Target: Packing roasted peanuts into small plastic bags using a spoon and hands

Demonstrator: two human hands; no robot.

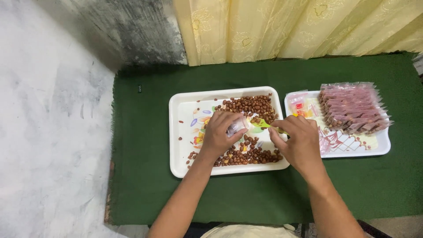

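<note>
Pinching a small clear plastic pouch (238,126), the left hand (220,134) hovers over the middle of a white tray (178,132) scattered with brown peanuts (252,105). Its fingers are curled together around the pouch, which pokes out on the hand's right side, between thumb and fingertips. The right hand (297,141) sits just to the right, its fingers pressed together on the handle of a green spoon (264,124).

The spoon's long axis runs roughly left to right, tilted slightly, with the bowl at the left end pointing at the mouth of the pouch and touching or nearly touching it; the handle end disappears under the right fingers. The pouch lies with its open end facing right, towards the spoon.

How much of the pouch is filled cannot be made out, since the left fingers cover most of it. The tray's printed floral pattern is partly hidden by the hands and nuts.

Further right, a second white tray (383,147) holds a row of sealed pinkish packets (352,108). Both trays rest on a green cloth (145,176) over the tabletop, with a yellow curtain (286,26) at the far edge.
</note>
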